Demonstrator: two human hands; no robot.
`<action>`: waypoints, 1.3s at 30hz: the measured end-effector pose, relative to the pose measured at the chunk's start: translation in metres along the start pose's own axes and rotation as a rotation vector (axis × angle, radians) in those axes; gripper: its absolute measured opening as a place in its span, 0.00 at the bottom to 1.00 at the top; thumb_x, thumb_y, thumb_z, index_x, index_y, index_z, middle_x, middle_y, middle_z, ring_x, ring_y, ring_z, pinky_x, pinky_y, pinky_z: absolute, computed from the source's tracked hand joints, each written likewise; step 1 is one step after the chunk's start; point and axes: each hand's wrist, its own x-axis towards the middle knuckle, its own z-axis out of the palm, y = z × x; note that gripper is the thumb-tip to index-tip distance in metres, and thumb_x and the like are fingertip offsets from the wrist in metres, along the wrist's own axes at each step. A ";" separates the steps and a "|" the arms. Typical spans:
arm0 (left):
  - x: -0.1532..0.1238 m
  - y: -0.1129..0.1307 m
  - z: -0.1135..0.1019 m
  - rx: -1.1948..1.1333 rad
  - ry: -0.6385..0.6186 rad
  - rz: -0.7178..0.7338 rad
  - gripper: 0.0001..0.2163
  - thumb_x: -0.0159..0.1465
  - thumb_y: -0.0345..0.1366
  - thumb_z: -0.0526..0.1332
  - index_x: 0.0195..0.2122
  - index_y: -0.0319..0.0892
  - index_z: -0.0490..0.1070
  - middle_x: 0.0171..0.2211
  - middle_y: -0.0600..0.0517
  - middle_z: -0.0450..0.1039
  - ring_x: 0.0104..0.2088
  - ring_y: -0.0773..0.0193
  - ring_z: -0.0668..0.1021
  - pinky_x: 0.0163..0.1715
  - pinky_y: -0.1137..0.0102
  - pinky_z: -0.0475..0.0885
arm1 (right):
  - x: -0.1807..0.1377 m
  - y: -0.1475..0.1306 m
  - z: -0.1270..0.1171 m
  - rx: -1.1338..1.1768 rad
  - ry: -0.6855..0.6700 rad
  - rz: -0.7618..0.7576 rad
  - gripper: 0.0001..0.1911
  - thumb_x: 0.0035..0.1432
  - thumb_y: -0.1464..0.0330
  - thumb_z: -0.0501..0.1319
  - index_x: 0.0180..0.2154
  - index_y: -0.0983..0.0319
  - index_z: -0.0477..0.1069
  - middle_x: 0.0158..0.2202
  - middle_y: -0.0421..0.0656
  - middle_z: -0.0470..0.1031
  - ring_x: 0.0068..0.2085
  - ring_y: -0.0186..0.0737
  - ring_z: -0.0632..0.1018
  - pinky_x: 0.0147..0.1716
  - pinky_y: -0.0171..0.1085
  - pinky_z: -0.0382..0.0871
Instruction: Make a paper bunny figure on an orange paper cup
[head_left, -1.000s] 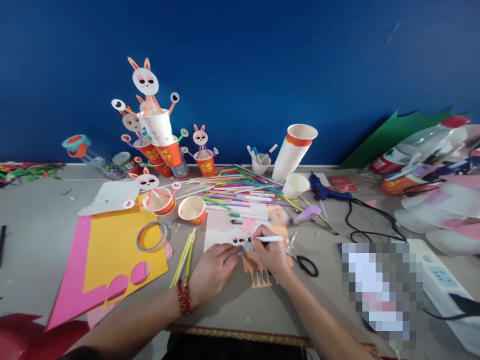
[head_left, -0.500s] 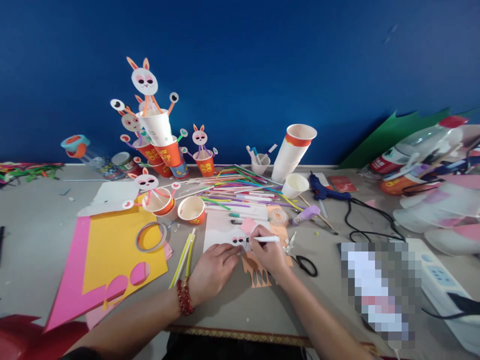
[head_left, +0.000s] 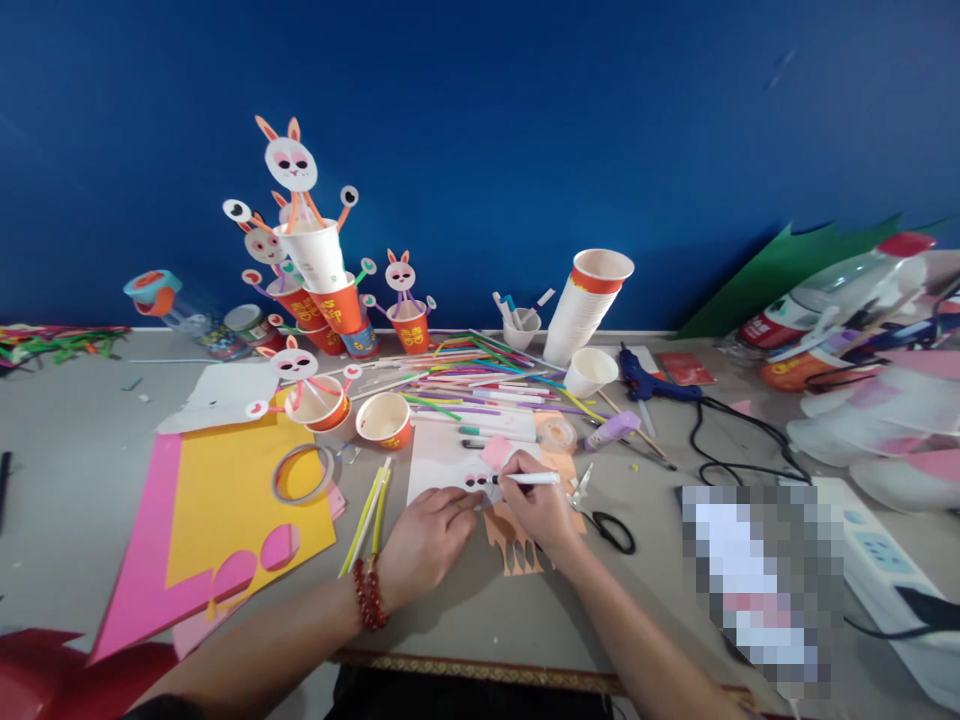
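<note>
My right hand (head_left: 534, 507) grips a white marker pen (head_left: 531, 478) whose tip rests on a small paper face piece (head_left: 475, 482) with two dark eyes. My left hand (head_left: 427, 538), a red bead bracelet on its wrist, presses that piece down on a white sheet (head_left: 442, 455). An orange paper cut-out (head_left: 511, 545) lies under my right hand. A small pink paper bit (head_left: 496, 450) sits just beyond the pen.
Black scissors (head_left: 609, 528) lie right of my right hand. Yellow card (head_left: 225, 490) on pink card with a tape ring (head_left: 302, 472) is at left. Paper-cup bunnies (head_left: 315, 260), a cup stack (head_left: 585, 300), several coloured straws (head_left: 480, 385), a blue glue gun (head_left: 649, 382) and its cable stand behind.
The pen tip has shifted only slightly over the paper face; both hands stay in place.
</note>
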 end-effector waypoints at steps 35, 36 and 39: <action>0.000 0.000 0.000 0.013 -0.003 -0.010 0.10 0.68 0.30 0.55 0.48 0.40 0.71 0.54 0.44 0.74 0.54 0.57 0.74 0.50 0.60 0.72 | -0.001 0.000 0.001 0.008 -0.015 -0.003 0.06 0.54 0.70 0.55 0.25 0.58 0.62 0.18 0.34 0.64 0.21 0.33 0.65 0.22 0.32 0.56; 0.000 0.000 0.000 0.011 -0.001 -0.009 0.10 0.68 0.30 0.54 0.48 0.40 0.71 0.54 0.44 0.74 0.54 0.57 0.74 0.50 0.60 0.72 | -0.001 0.000 0.001 0.008 -0.019 -0.006 0.06 0.54 0.70 0.55 0.25 0.58 0.62 0.19 0.34 0.64 0.21 0.33 0.66 0.22 0.32 0.56; 0.000 0.000 0.000 0.001 -0.001 -0.004 0.11 0.68 0.30 0.54 0.48 0.40 0.71 0.53 0.44 0.75 0.53 0.57 0.74 0.50 0.60 0.72 | -0.001 -0.001 0.001 0.004 -0.036 -0.017 0.06 0.54 0.70 0.56 0.25 0.58 0.63 0.19 0.34 0.65 0.22 0.34 0.66 0.23 0.32 0.57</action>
